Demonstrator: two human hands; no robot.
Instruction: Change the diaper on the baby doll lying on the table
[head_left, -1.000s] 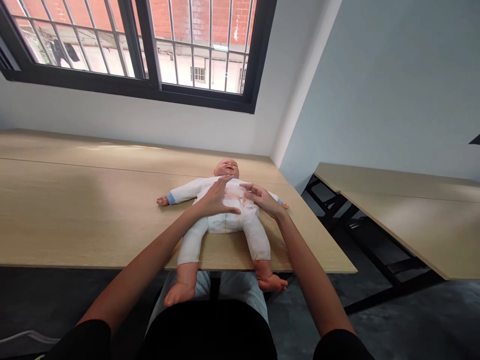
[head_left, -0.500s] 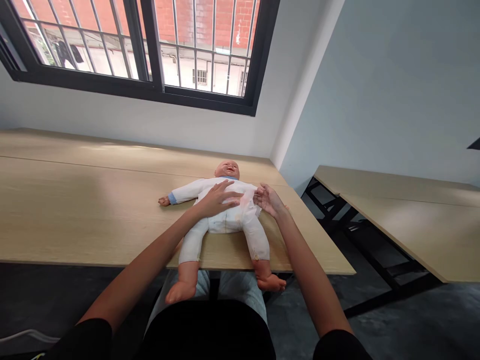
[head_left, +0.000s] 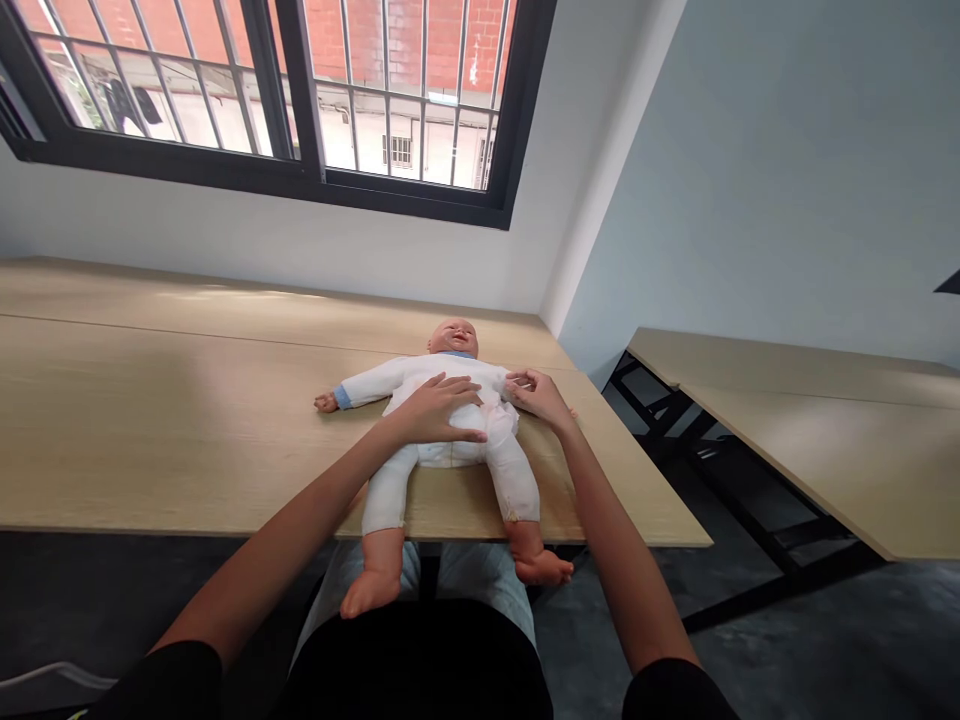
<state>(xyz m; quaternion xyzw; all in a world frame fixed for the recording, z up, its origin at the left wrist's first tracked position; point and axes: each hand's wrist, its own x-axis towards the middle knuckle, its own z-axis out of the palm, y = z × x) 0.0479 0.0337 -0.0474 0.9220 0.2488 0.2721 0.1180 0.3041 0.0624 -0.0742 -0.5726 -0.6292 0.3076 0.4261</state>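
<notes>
A baby doll lies on its back on the table, head away from me. It wears a white top with blue collar and cuff, and white trousers; its bare feet hang past the front edge. My left hand rests across the doll's belly, fingers spread and thumb apart. At the doll's side, on my right, the bent fingers of my right hand pinch at the edge of the top. Rumpled thin white cloth lies between my hands at the doll's waist. The doll's arm on that side is mostly hidden.
The pale wooden table reaches far to the left and back to the wall beneath a barred window. A second table with a dark frame stands to the right, across a gap.
My left hand has spread its thumb downward over the doll's belly. My right hand has turned palm down, its fingers closing at the top's edge. The doll's left-hand foot in view has shifted slightly right.
</notes>
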